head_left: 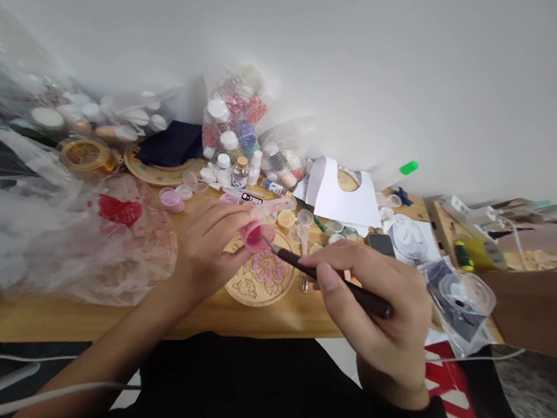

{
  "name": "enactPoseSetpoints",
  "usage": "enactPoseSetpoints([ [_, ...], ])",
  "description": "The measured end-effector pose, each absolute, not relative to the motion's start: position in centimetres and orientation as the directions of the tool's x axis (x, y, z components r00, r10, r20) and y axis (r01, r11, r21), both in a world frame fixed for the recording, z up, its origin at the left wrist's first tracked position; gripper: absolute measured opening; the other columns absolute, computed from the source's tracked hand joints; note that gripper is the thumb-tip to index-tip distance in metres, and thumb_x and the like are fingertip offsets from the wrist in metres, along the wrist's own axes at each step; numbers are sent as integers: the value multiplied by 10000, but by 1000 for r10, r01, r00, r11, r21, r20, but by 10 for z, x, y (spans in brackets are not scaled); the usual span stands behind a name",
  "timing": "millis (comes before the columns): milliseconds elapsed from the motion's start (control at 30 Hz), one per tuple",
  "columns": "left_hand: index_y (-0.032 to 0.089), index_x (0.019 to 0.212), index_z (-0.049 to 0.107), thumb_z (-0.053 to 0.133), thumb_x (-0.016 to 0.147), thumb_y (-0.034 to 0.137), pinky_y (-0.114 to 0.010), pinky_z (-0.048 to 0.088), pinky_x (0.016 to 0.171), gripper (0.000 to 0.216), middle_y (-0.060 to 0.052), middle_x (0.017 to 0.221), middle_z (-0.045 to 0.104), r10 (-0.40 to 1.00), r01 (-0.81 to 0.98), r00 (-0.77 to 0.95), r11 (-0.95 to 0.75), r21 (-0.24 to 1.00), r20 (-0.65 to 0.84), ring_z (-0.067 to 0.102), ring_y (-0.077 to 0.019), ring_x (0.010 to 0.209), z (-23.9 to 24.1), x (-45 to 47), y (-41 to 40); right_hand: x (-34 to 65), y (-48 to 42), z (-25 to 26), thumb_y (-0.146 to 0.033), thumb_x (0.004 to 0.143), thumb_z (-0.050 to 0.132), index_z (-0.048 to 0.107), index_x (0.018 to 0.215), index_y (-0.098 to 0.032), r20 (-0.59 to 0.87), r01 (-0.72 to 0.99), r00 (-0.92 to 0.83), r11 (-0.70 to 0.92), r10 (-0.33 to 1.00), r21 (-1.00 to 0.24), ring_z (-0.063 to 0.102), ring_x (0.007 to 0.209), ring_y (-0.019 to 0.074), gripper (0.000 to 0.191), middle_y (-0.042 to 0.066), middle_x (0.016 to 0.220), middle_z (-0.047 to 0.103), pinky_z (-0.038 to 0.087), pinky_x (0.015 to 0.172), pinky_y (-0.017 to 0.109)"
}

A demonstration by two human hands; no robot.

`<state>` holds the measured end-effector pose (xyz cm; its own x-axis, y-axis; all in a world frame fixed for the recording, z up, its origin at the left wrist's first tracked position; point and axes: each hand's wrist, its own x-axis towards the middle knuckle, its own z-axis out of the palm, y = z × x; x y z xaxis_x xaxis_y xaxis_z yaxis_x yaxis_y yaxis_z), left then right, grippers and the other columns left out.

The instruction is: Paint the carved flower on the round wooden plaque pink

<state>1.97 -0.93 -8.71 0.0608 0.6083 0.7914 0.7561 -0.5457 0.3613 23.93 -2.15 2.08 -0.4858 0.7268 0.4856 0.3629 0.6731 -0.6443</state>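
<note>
My left hand (207, 247) is closed around a small clear cup of pink paint (257, 236), tilted toward me, its hinged lid flipped up behind. In my right hand (377, 305) is a thin dark-handled tool (297, 260), perhaps a brush, gripped like a pen. The tool's tip reaches the near rim of the cup; whether it touches the paint I cannot tell. Just below the cup lies a round wooden board (248, 293) with carved floral lines, and a flower on it is partly pink. My left hand and the cup hide its upper edge.
Several small paint cups (286, 219) stand beyond the board. Bottles (240, 172) and bagged jars (235, 116) line the wall. A crumpled plastic bag (112, 248) covers the left side; a white paper (343, 201), a dark phone-like object (380, 244) and a cardboard box (546, 312) are at right.
</note>
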Motion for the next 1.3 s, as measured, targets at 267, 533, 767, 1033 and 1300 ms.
enactPoseSetpoints([
  [267,317,1053,687,703,1040,427,-360,628,855,112,28,1005,803,633,773,26,-503,386,773,775,-196,922,-91,18,-9,239,-20,19,-127,994,631,667,930,-213,472,391,-503,677,724,-623,711,702,108,113,-22,797,752,555,646,254],
  [533,332,1040,680,718,1029,407,-375,627,824,85,25,971,789,620,772,3,-500,392,785,760,-203,884,-92,20,-8,239,-18,17,-128,996,617,662,917,-221,482,370,-494,677,723,-636,714,695,109,131,-16,790,749,573,635,242],
  [767,327,1029,679,709,1029,418,-369,618,831,95,38,978,780,644,760,-9,-493,424,765,758,-199,893,-92,19,-7,241,-19,15,-102,957,623,684,1008,-201,500,353,-519,707,693,-612,725,749,124,127,4,831,751,598,685,247],
  [1033,300,1063,687,747,996,358,-370,615,787,107,17,973,777,560,751,6,-549,365,829,744,-207,874,-94,19,-5,240,-16,16,-99,920,612,690,982,-224,473,350,-547,701,691,-621,736,739,153,160,2,804,746,605,653,282],
  [1300,313,1059,689,707,1020,349,-395,657,764,56,-2,947,780,545,767,8,-541,344,838,753,-214,846,-87,21,-7,240,-18,13,-75,909,636,715,1050,-200,539,296,-495,715,682,-633,737,774,158,205,28,850,769,619,681,294],
])
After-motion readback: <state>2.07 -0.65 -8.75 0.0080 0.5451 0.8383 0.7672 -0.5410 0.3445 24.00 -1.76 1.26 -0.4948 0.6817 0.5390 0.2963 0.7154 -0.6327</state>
